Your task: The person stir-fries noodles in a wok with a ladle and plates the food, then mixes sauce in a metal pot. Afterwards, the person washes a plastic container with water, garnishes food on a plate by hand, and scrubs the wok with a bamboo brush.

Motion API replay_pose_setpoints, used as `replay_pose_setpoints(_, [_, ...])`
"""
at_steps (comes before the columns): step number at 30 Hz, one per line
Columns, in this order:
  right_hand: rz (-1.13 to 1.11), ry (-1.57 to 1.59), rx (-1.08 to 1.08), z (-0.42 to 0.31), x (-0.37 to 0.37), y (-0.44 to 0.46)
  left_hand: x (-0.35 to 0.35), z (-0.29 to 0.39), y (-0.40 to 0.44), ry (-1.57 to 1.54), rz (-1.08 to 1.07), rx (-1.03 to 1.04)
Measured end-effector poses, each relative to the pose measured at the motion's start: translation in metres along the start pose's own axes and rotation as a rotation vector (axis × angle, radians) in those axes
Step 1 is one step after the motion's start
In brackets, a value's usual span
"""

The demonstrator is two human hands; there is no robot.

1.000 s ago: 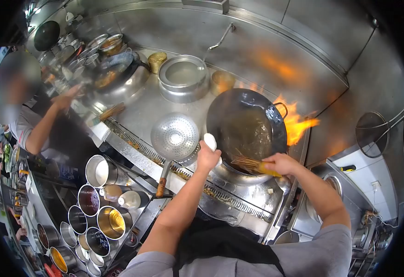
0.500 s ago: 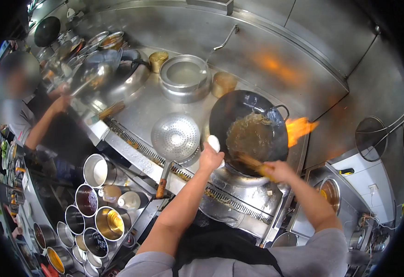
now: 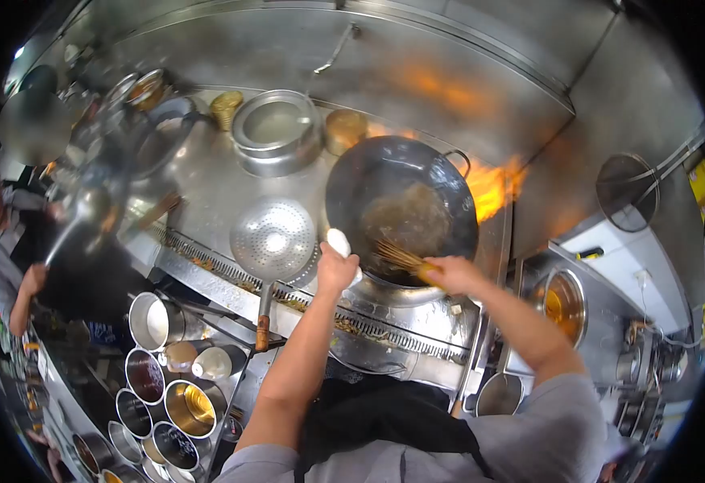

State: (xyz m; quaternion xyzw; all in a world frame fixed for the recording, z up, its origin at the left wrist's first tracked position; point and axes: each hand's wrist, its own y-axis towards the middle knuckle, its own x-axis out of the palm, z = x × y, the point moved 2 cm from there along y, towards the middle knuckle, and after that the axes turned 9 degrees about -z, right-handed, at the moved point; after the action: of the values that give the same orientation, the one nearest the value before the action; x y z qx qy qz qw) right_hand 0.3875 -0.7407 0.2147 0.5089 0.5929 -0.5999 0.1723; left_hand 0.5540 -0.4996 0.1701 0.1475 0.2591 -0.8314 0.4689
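A black wok (image 3: 352, 181) sits over the burner, with cloudy brown liquid (image 3: 409, 217) in it. Flames rise behind its right rim. At the near left rim, my left hand (image 3: 334, 272) is closed round a folded white cloth (image 3: 339, 241); whatever the cloth covers there is hidden. My right hand (image 3: 454, 276) grips the yellowish handle of a bamboo wok brush (image 3: 401, 257), whose bristles reach inside the near side of the wok. Left of my left hand lies a perforated metal strainer (image 3: 274, 237), its wooden handle pointing toward me.
A steel pot of liquid (image 3: 276, 145) stands behind the strainer. Several containers of sauces and seasonings, including a golden liquid pot (image 3: 191, 406), stand at lower left. A co-worker with a ladle (image 3: 90, 205) is at left. Fire (image 3: 493, 189) burns beside the wok; a mesh skimmer (image 3: 628, 193) hangs right.
The camera view has shifted, moving the stove scene leftward. The brush bristles have moved lower and nearer the wok's front rim, and the liquid has swirled. At left, the co-worker's ladle has moved.
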Motion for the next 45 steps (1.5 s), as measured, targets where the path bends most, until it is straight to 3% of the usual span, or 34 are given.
replay_pose_setpoints(3, [-0.109, -0.151, 0.083, 0.043, -0.056, 0.018, 0.003, 0.001, 0.004, 0.007, -0.025, 0.018])
replay_pose_setpoints(6, [0.143, 0.032, 0.188, 0.019, -0.075, 0.084, 0.010, -0.013, 0.014, -0.024, -0.071, 0.007])
replay_pose_setpoints(9, [0.315, 0.257, 0.287, -0.028, -0.037, 0.126, 0.009, -0.007, 0.007, -0.053, 0.001, 0.051])
replay_pose_setpoints(11, [0.307, 0.324, 0.221, -0.047, -0.006, 0.103, 0.006, 0.003, -0.007, -0.077, 0.078, 0.054])
replay_pose_setpoints(16, [-0.091, 0.075, 0.105, -0.015, -0.024, -0.021, -0.003, 0.012, -0.014, -0.097, 0.053, 0.047])
replay_pose_setpoints(17, [0.011, -0.083, 0.007, 0.033, -0.017, -0.019, -0.002, 0.004, -0.008, -0.073, 0.007, 0.060])
replay_pose_setpoints(18, [-0.171, -0.025, 0.218, 0.040, -0.051, -0.026, -0.006, 0.008, -0.011, -0.069, -0.018, 0.009])
replay_pose_setpoints(19, [-0.033, -0.308, 0.168, 0.058, -0.072, -0.019, -0.010, 0.017, -0.013, -0.067, -0.037, -0.043])
replay_pose_setpoints(22, [0.141, -0.356, 0.202, 0.080, -0.096, 0.072, -0.017, 0.021, -0.012, -0.012, -0.091, -0.071])
replay_pose_setpoints(24, [0.381, -0.237, 0.209, 0.046, -0.077, 0.130, -0.018, 0.018, -0.011, 0.028, -0.116, -0.100])
replay_pose_setpoints(26, [0.408, 0.032, 0.268, -0.011, -0.035, 0.135, -0.018, 0.012, -0.008, 0.044, -0.141, -0.100])
replay_pose_setpoints(29, [0.362, 0.071, 0.045, -0.046, 0.012, 0.123, -0.013, 0.001, -0.012, -0.164, -0.101, -0.008])
replay_pose_setpoints(33, [0.417, 0.060, 0.179, -0.035, -0.026, 0.144, -0.001, 0.001, -0.021, -0.211, -0.008, 0.034])
replay_pose_setpoints(35, [0.600, 0.364, 0.324, -0.047, -0.028, 0.156, 0.003, -0.002, -0.020, -0.200, 0.017, 0.050])
replay_pose_setpoints(36, [0.583, 0.405, 0.266, -0.045, -0.007, 0.180, 0.003, -0.002, -0.020, -0.186, 0.039, 0.055])
replay_pose_setpoints(39, [0.313, 0.395, -0.019, -0.087, 0.005, 0.111, -0.001, -0.003, -0.015, -0.173, 0.015, 0.036])
replay_pose_setpoints(42, [0.074, 0.226, -0.230, -0.044, 0.015, 0.021, 0.000, 0.006, -0.021, -0.139, 0.029, 0.024])
replay_pose_setpoints(45, [-0.199, -0.008, 0.065, 0.023, -0.026, -0.007, 0.003, 0.006, -0.010, -0.157, 0.022, 0.016])
